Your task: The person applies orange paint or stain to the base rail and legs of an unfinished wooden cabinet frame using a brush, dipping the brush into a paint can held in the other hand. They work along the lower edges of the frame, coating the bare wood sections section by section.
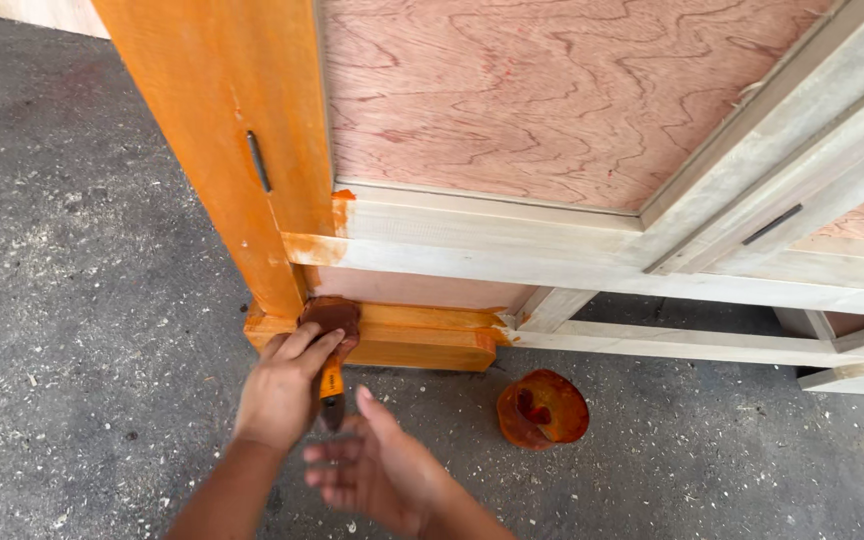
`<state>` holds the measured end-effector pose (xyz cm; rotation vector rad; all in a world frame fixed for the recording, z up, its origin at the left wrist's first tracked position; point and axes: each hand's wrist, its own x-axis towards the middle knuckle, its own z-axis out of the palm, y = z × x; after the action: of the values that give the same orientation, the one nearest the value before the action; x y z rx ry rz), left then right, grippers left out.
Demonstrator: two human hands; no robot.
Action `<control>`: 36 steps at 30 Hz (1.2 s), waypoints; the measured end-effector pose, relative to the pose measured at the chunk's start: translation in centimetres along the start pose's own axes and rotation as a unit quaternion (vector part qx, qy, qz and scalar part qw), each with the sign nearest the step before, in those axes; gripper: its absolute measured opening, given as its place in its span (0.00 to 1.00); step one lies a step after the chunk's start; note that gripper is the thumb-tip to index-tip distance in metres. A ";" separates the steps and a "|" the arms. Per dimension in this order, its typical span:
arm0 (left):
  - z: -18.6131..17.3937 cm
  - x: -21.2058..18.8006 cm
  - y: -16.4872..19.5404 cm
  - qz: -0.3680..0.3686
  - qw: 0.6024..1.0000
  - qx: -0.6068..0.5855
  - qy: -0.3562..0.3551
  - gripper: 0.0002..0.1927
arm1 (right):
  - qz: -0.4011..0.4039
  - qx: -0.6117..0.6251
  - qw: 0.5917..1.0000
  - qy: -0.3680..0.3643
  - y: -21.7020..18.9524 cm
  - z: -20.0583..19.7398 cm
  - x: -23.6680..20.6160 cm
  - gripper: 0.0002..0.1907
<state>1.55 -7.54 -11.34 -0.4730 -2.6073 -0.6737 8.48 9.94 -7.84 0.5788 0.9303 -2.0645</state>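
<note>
- While the left hand is pressing a brush against the wooden frame, its fingers are wrapping closed around the brush's stained handle, with the dark bristle head lying on the frame's lowest rail.
- Right hand is hovering just below the brush handle, holding nothing, fingers loosely spread and palm turned partly up; it is touching neither brush nor frame.
- Wooden frame is serving as landmark: its left upright is already showing wet orange stain down its full visible length, and the short bottom rail is coated orange too.
- Pale rails to the right of that upright are remaining bare, apart from an orange smear at the joint.
- Plywood panel, pinkish and grained, is sitting unstained inside the frame's upper opening.
- Stain cup, orange and open, is standing on the concrete floor just below the frame, right of both hands.
- Step in hand, as judged: coating the bottom corner where upright and low rail are meeting.
- Next move, as judged, is calling for short strokes worked into the corner, a reload from the cup near the right hand, and care to keep stain off the plywood panel and the pale rails not yet reached.
</note>
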 end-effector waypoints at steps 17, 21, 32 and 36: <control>1.4 1.5 4.8 -0.577 0.479 -0.656 -0.082 0.16 | -0.047 -0.183 0.982 0.028 -2.7 0.6 -0.2 0.03; 0.9 1.9 5.0 -0.578 0.577 -0.575 -0.048 0.12 | -0.045 -0.171 0.984 -0.008 -2.1 -0.9 -2.0 0.05; 9.5 3.1 13.2 -0.544 0.703 -0.454 0.067 0.11 | -0.304 0.110 0.890 0.320 -4.5 -10.0 -3.6 0.11; 13.2 2.6 17.7 -0.423 0.820 -0.373 0.100 0.14 | -0.332 0.134 0.858 0.368 -5.0 -12.2 -4.5 0.09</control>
<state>2.77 14.51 -13.99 0.6068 -2.1572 -1.9227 8.16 23.60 -10.45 1.4281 1.4279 -2.6601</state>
